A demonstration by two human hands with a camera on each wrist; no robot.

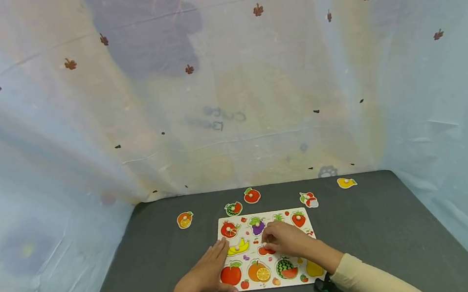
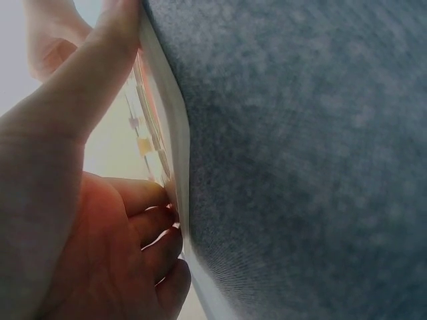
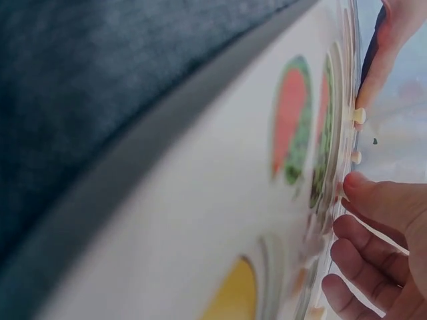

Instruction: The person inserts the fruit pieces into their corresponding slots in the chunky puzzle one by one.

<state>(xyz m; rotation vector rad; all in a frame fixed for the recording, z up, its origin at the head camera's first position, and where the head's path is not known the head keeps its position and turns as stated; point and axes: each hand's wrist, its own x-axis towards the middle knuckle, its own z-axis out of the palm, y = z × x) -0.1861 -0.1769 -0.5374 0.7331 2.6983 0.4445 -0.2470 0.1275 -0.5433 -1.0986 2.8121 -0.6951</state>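
Observation:
A white fruit puzzle board (image 1: 256, 283) lies on the dark table, with fruit pictures and knobbed pieces. Along its left edge rests my left hand (image 1: 208, 271), fingers extended by the bananas (image 1: 238, 247) and thumb at the front left corner. The left wrist view shows these fingertips (image 2: 172, 243) touching the board's side. My right hand (image 1: 288, 237) is over the middle of the board, pinching the small knob of a red fruit puzzle piece (image 1: 267, 250) between thumb and forefinger. In the right wrist view its other fingers (image 3: 360, 260) curl loosely beside the board.
Behind the board lie loose pieces: an orange (image 1: 184, 220), a watermelon (image 1: 234, 209), a red apple-like fruit (image 1: 251, 195), a red-and-white fruit piece (image 1: 309, 199) and a yellow pear (image 1: 347, 182). A pale patterned curtain (image 1: 227, 92) hangs around the table (image 1: 383, 235).

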